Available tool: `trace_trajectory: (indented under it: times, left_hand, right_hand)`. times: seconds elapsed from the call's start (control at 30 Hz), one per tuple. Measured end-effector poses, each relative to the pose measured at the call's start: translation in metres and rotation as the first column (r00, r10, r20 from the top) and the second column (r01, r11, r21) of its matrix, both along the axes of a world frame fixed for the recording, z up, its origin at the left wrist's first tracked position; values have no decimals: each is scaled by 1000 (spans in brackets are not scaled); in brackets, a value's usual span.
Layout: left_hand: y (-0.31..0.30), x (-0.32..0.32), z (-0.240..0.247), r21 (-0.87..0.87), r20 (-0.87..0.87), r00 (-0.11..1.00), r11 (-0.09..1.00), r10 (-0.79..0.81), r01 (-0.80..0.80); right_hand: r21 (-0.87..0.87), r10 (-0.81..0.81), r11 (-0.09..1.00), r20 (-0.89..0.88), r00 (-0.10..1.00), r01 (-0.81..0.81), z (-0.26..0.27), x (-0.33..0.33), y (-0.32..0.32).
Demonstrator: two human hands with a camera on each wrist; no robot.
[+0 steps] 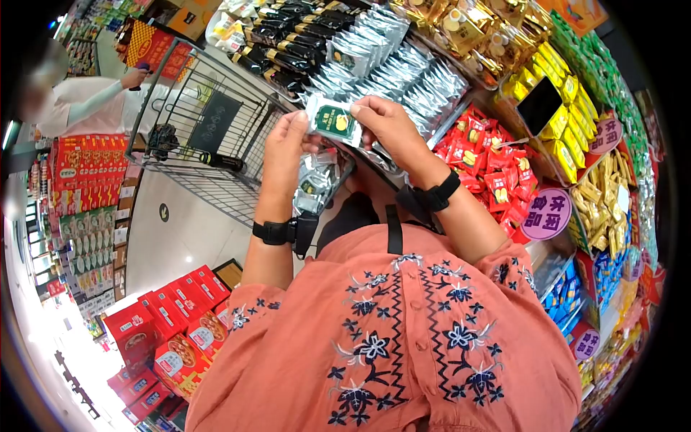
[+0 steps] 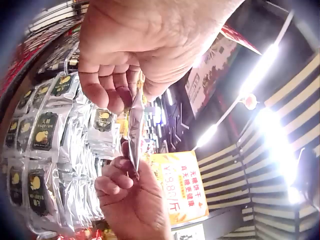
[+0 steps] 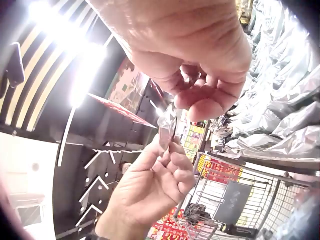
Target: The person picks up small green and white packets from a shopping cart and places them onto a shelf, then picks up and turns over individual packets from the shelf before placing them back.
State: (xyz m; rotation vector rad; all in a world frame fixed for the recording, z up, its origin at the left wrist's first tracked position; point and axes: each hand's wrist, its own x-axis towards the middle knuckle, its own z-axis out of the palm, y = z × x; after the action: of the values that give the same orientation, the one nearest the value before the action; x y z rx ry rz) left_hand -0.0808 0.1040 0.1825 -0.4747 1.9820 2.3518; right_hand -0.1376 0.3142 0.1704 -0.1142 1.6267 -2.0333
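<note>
Between both hands a small white packet (image 1: 337, 124) with a dark green label and a yellow picture is held up, label toward the head camera. The left hand (image 1: 285, 147) pinches one edge, thumb on the front. At the opposite edge the right hand (image 1: 392, 129) pinches with its thumb and fingers. Edge-on in the left wrist view, the packet (image 2: 135, 127) looks thin and silvery, with the left hand (image 2: 135, 55) above and the right hand (image 2: 137, 205) below. Rows of similar silver packets (image 1: 425, 86) fill the shelf beyond.
A wire shopping cart (image 1: 216, 180) stands ahead to the left. Red-wrapped snacks (image 1: 482, 155), yellow packs (image 1: 568, 108) and a black screen (image 1: 540, 106) are at the right. Red boxes (image 1: 173, 309) are stacked on the left, and another person (image 1: 93, 97) is beyond the cart.
</note>
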Motion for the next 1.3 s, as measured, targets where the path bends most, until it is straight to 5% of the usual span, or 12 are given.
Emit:
trace_trajectory:
  times: [0.13, 0.47, 0.63, 0.8, 1.03, 1.3]
  left_hand:
    - [4, 4, 2, 224, 40, 998, 973, -58, 48]
    - [10, 7, -25, 182, -14, 999, 983, -34, 36]
    - [4, 6, -18, 26, 9, 998, 998, -65, 64]
    - [-17, 1, -14, -294, 66, 973, 928, -221, 231]
    - [-16, -24, -8, -288, 21, 982, 940, -186, 184]
    - [-16, -103, -9, -593, -152, 954, 796, -260, 122]
  right_hand:
    - [-117, -70, 990, 79, 994, 79, 5, 0, -1]
    - [11, 95, 995, 13, 995, -95, -11, 5, -14]
    - [78, 185, 979, 36, 982, -188, -5, 5, -8]
    - [135, 84, 988, -101, 991, -70, -3, -13, 6]
    - [240, 142, 966, -196, 970, -93, -24, -26, 5]
    - [310, -101, 925, -356, 929, 220, -14, -54, -15]
